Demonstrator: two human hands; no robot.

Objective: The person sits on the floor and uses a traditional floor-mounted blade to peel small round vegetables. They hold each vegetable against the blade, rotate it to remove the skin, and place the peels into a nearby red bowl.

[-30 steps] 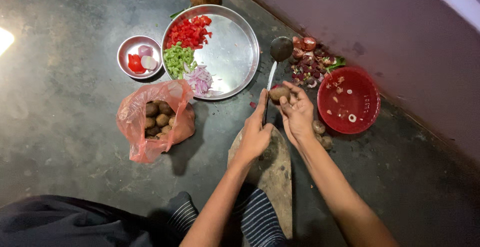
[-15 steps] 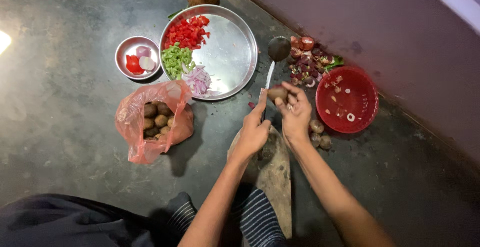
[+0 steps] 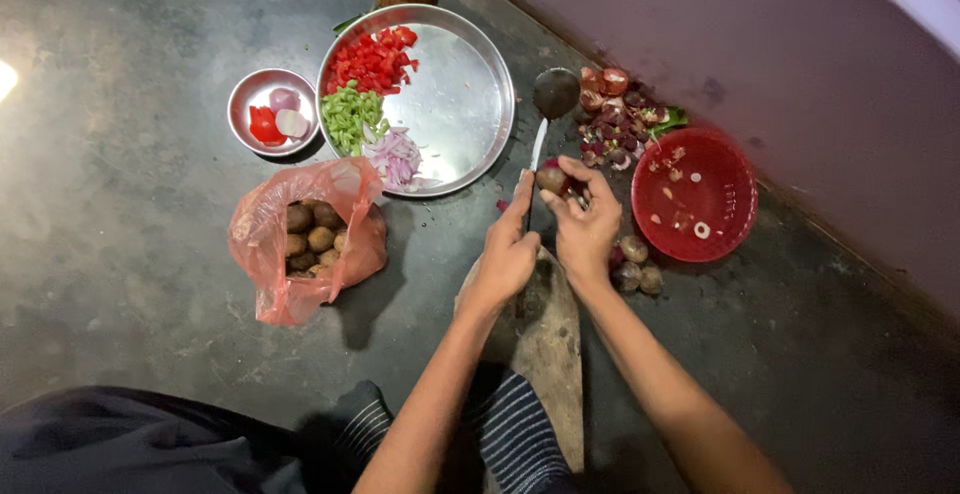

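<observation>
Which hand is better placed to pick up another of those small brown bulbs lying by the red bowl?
The right hand, probably: the loose bulbs lie just beside it, near the red bowl. The left hand is farther off.

Bare forearms — striped dark garment [image 3: 515,434].

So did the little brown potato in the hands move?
Yes. The potato has shifted slightly left, further from the red basket, gripped by the right hand.

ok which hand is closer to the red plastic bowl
Right. The right hand sits just beside the red plastic bowl, holding a small brown potato; the left hand lies farther away, beyond the right.
</observation>
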